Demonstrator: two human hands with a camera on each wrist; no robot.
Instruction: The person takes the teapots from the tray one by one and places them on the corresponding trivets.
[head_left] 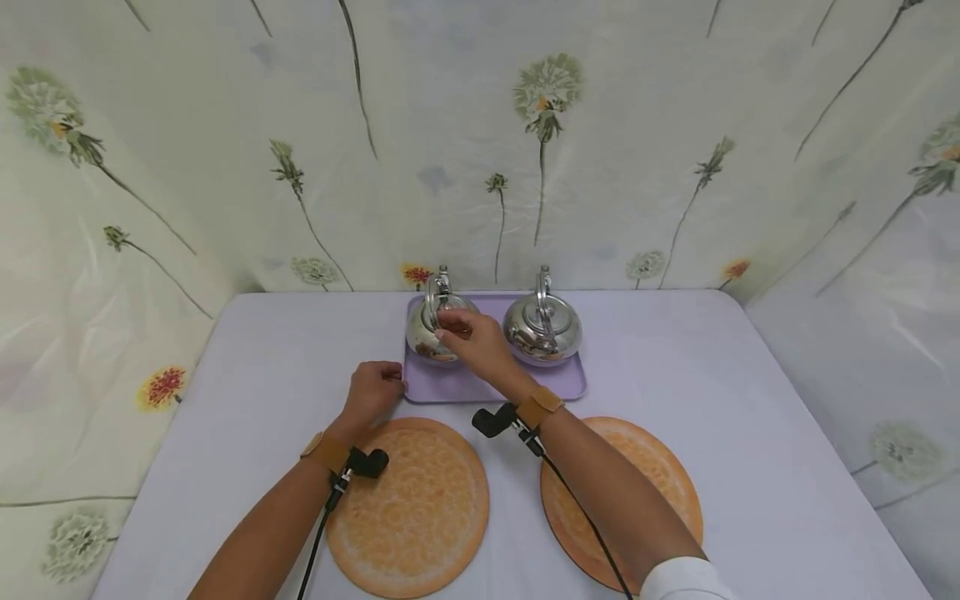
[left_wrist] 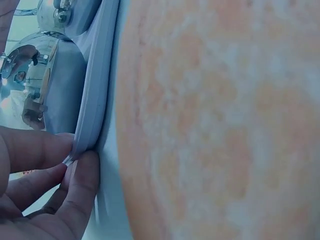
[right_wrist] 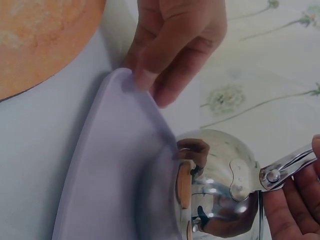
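Two shiny metal teapots with tall arched handles stand side by side on a lilac tray [head_left: 450, 386]. My right hand [head_left: 480, 346] is at the left teapot [head_left: 423, 342], with its thumb and fingers on either side of the handle [right_wrist: 290, 167]; part of this grip lies outside the right wrist view. My left hand [head_left: 373, 390] pinches the tray's front left corner, thumb on the rim [left_wrist: 92, 112] and fingers below it. The right teapot [head_left: 543, 333] stands untouched, just right of my right hand.
Two round bread-patterned mats lie in front of the tray: the left mat [head_left: 408, 508] by my left forearm, the right mat [head_left: 667, 475] partly under my right forearm. Behind the white table [head_left: 300, 333] hangs a dandelion-print curtain [head_left: 615, 167].
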